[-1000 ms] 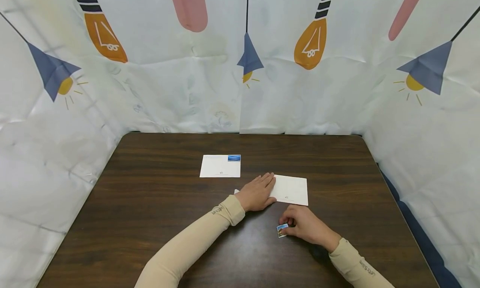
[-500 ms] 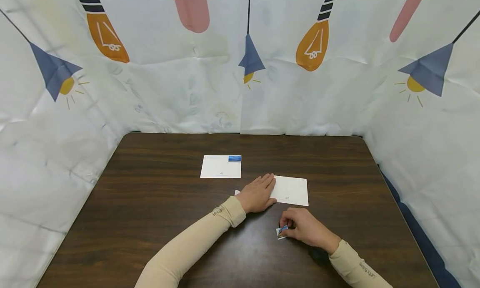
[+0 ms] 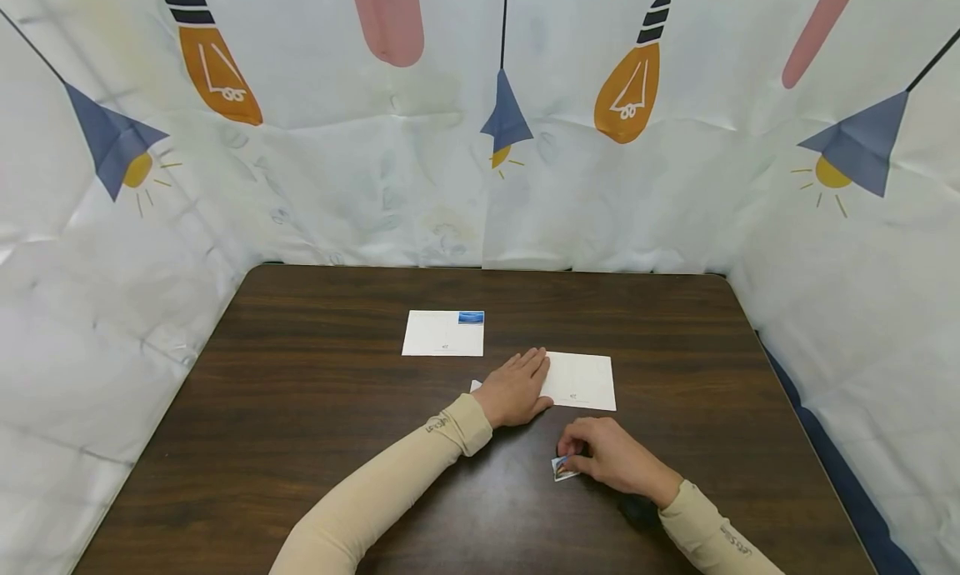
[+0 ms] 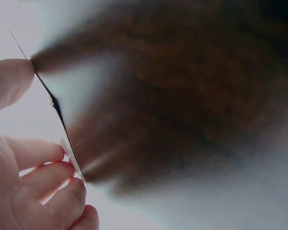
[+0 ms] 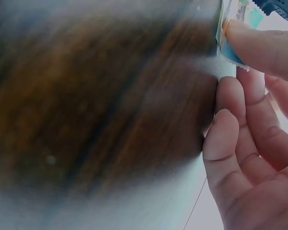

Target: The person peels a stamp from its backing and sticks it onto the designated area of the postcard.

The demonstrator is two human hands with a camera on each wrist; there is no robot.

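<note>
Stamp point(image 3: 561, 470), serrated edge, rectangular white card point(image 3: 581, 380), wood-grain table point(image 3: 330, 367)

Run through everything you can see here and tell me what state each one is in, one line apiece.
Far card: flat on the table, uncovered.
Blue stamp: on the far card's upper right corner.
Near card: partly covered; no stamp on the part that shows.
Small stamp: pinched, partly hidden.
Left hand: resting on the near card.
Right hand: pinching the small stamp.
Printed curtain: creased.
</note>
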